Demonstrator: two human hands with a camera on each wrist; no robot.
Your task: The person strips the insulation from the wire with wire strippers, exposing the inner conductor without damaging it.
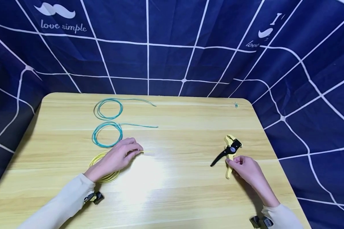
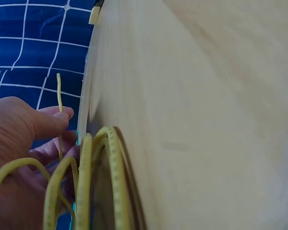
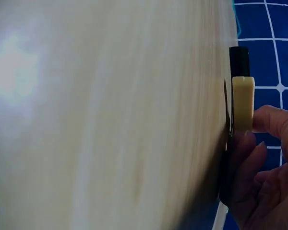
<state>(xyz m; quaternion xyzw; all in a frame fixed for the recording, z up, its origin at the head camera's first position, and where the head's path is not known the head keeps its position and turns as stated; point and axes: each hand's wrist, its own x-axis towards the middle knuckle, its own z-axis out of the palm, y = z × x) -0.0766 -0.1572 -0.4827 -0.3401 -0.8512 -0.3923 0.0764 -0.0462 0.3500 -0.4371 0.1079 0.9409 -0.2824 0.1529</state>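
Observation:
My left hand (image 1: 121, 156) pinches one end of a yellow wire between thumb and fingers, and a short straight tip (image 2: 59, 88) sticks out past them. The rest of that yellow wire coil (image 1: 110, 178) lies on the table, partly hidden under the hand and wrist. Over on the right, my right hand (image 1: 247, 168) holds the yellow handle of a wire stripper (image 1: 232, 149) between thumb and fingers. Its black handle is spread away to the left. In the right wrist view the end of the yellow handle (image 3: 243, 103) shows by the fingertips.
Two teal wire coils (image 1: 107, 145) (image 1: 109, 119) lie behind the left hand, their loose ends pointing right. Small teal scraps (image 1: 236, 105) sit at the table's far right corner. Dark blue gridded cloth (image 1: 166, 60) hangs behind and beside the wooden table (image 1: 183, 197).

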